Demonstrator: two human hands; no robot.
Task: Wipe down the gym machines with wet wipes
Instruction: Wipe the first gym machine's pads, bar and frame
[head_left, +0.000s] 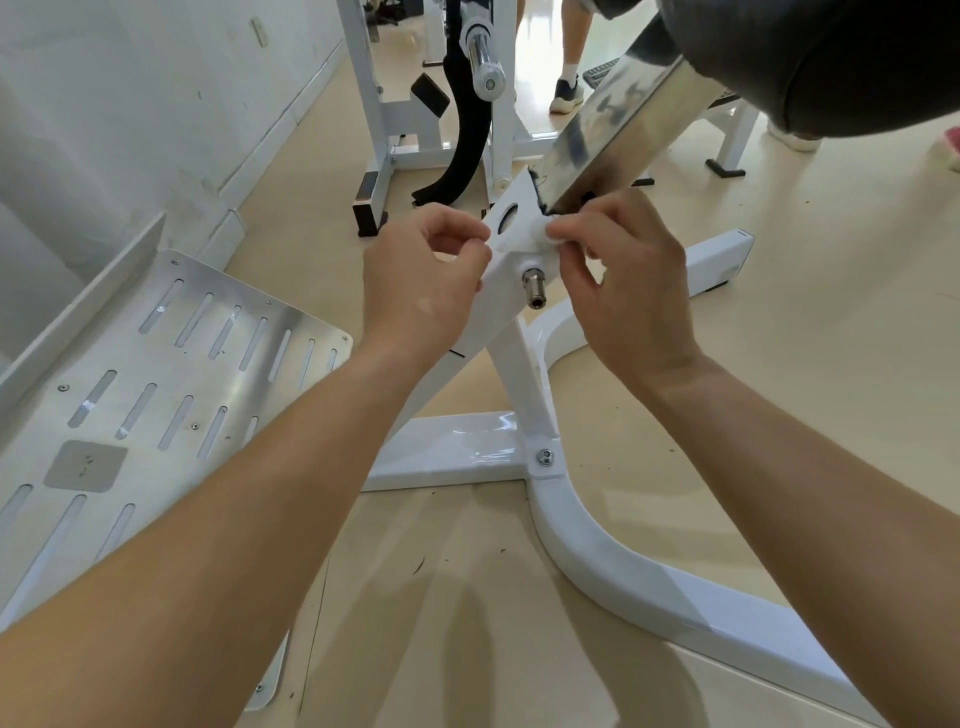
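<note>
**Wipe at the pivot plate, most of the frame not yet reached**

Two bare forearms fill the bottom of the view and run up to the hands, which sit close together but not touching; the right hand (623, 270) pinches a small bunched wet wipe (545, 234) between thumb and fingertips and presses it on the white pivot plate (511, 244) of the machine; the left hand (421, 275) is curled shut on the plate's near edge, whether gripping wipe or bare metal I cannot tell.

Just below the right hand's fingertips a short steel pin (535, 288) juts out; above it a mirror-bright chrome arm (618, 130) climbs to a dark pad (831, 62); below both hands the white base tube (597, 561) curves away; left of the left forearm lies a slotted aluminium footplate (171, 384).

Judged from this, work is at one small joint; base, footplate, chrome arm and the other machines beyond the hands look still to be done, though wiped metal would not show.

No brand, label or writing can be read anywhere.
</note>
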